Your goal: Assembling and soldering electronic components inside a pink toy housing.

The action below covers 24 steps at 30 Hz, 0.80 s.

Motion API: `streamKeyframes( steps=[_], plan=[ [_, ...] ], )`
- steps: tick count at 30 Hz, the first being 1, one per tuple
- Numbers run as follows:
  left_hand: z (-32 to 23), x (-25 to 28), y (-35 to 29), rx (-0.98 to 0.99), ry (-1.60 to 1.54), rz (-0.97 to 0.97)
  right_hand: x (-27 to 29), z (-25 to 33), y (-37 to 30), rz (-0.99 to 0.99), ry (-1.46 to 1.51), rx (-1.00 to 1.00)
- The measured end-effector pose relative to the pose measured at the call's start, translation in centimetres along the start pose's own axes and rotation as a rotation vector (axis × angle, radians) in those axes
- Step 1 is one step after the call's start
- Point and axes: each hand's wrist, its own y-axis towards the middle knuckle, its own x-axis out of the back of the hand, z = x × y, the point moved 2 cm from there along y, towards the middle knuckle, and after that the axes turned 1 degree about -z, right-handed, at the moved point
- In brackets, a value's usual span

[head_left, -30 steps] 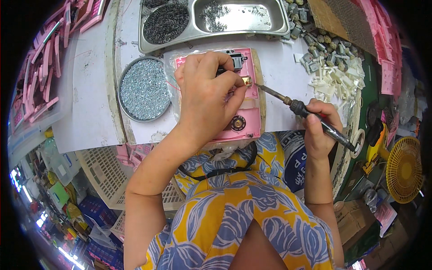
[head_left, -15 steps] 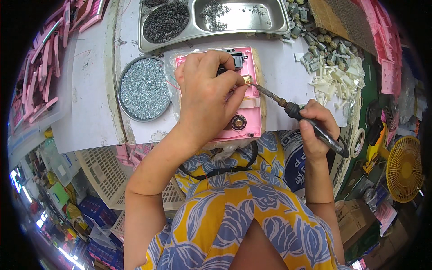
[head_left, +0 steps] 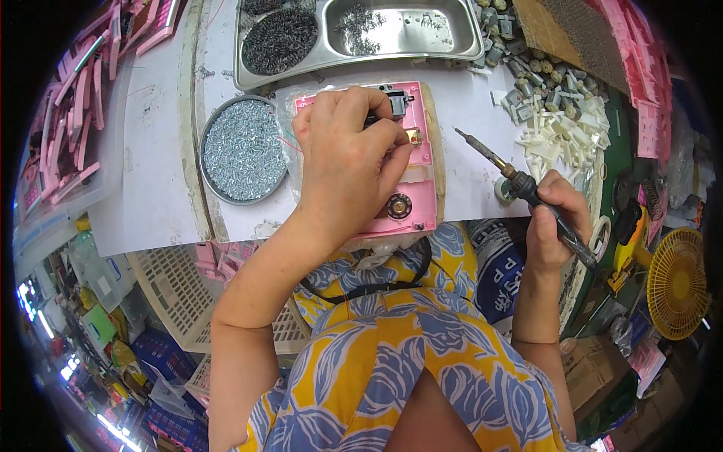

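Observation:
A pink plastic case [head_left: 426, 211] lies on a pad on the table, its inside facing up. My left hand [head_left: 339, 162] rests over it, thumb and fingers pinched together beside a small brass-coloured metal piece [head_left: 414, 136]; what they hold is hidden. A thin red wire shows left of that hand. Near my knuckles sits a dark block [head_left: 398, 104] in the case, and a small round black speaker [head_left: 399, 206] is near its lower edge. Off to the right, my right hand [head_left: 559, 218] grips a soldering iron [head_left: 521, 182] by its handle, with the tip apart from the case.
A round dish [head_left: 242, 151] of small silvery metal parts stands left of the case. Behind is a steel tray [head_left: 407, 54] holding dark springs. White plastic pieces [head_left: 561, 135] and small motors [head_left: 520, 83] are heaped at the right. A small roll [head_left: 503, 189] lies near the iron.
My right hand has drawn the soldering iron back to the right, so its tip has left the brass-coloured piece. The left hand stays in place over the case.

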Motion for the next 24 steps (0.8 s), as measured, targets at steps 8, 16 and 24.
streamKeyframes(
  steps=[8,16,24],
  plan=[
    [-0.12,0.01,0.04,-0.003,0.004,0.003,0.04,0.24,0.48,0.026,-0.036,0.021],
    [-0.18,-0.11,-0.17,0.026,-0.01,0.017,0.12,0.48,0.95,0.062,-0.06,0.033],
    [-0.31,-0.06,-0.14,0.021,0.024,0.027,0.04,0.49,1.01,0.066,-0.067,0.057]
  ],
)
